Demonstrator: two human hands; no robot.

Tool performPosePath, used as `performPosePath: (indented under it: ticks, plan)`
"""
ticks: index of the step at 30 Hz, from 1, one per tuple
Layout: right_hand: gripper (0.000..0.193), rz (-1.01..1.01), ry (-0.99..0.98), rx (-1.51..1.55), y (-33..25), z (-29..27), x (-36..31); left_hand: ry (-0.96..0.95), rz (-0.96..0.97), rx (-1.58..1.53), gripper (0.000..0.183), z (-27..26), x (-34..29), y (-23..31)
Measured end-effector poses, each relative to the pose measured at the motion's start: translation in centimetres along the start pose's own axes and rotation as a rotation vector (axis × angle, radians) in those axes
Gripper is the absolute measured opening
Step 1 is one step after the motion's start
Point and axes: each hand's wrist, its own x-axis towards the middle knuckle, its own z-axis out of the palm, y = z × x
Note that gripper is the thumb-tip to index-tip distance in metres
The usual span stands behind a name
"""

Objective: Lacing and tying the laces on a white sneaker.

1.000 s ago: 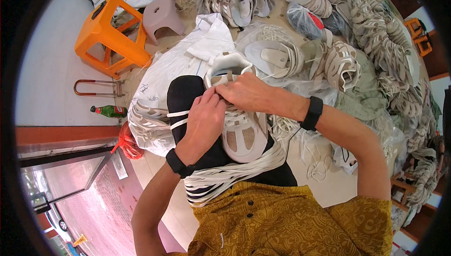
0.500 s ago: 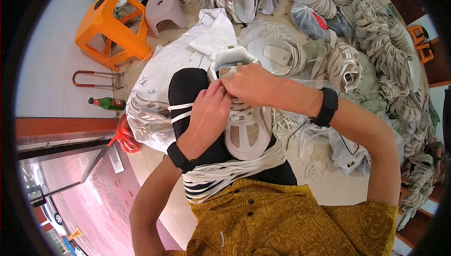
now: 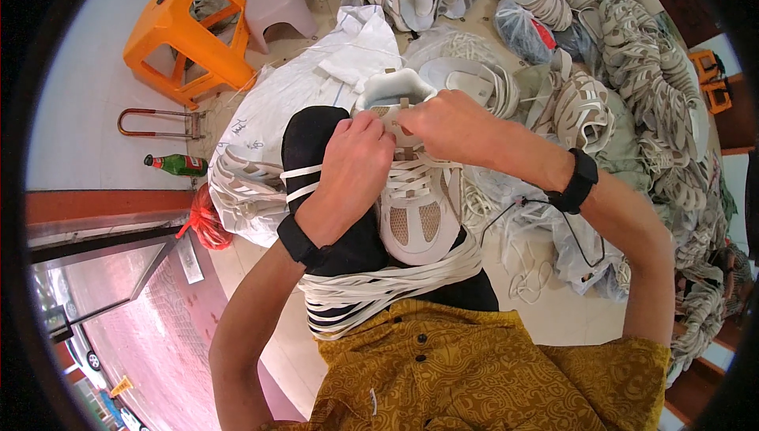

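A beige and white sneaker [image 3: 413, 221] with mesh toe panels lies on my lap, toe toward me and white laces crossing its front. My left hand [image 3: 357, 164] is closed at the left eyelet edge, its fingertips gripping the sneaker. Across the tongue, my right hand [image 3: 452, 124] is closed in a pinch near the upper right eyelets; whatever is between those fingers is hidden. A small gap separates the two hands. A thick bundle of loose white laces [image 3: 371, 293] lies over my dark-clad thighs, and two strands loop round the left knee.
A white sack [image 3: 273, 119] with several shoe uppers [image 3: 249, 190] lies ahead on the left. Beyond it stand an orange stool [image 3: 183, 39], a grey stool [image 3: 278, 5] and a green bottle [image 3: 178, 164]. Heaped shoe uppers [image 3: 652, 75] and plastic bags [image 3: 565, 245] fill the right side.
My hands have drawn apart, the right one moving right and slightly away from me. More of the sneaker's tongue and laces now shows between and below them.
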Motion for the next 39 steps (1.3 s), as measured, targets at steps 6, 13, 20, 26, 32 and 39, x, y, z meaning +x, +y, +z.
performPosePath:
  ticks: [6,13,20,26,32,39]
  plan:
    - [0.013,-0.022,0.137,0.037,0.0,0.8,-0.9,0.016,-0.117,-0.054,0.007,0.2,0.1,1.5]
    - [0.017,0.326,-0.068,0.204,-0.5,0.8,-0.3,-0.056,-0.341,-0.310,0.012,-0.2,0.1,2.9]
    - [0.019,0.371,-0.198,0.069,-1.6,0.7,-0.1,-0.196,-0.764,-0.726,0.017,-1.2,-0.4,2.0]
    - [0.023,0.465,-0.019,0.347,-1.0,2.2,-0.2,-0.235,-0.550,-0.355,0.014,-0.9,-0.6,2.2]
    - [0.015,0.627,0.050,0.795,-0.9,3.3,0.2,-0.161,-0.621,-0.555,0.014,-0.1,-1.0,2.3]
    - [0.019,0.666,0.063,1.106,-0.5,2.8,-0.8,-0.173,-0.142,0.006,0.010,-1.0,-1.3,4.0]
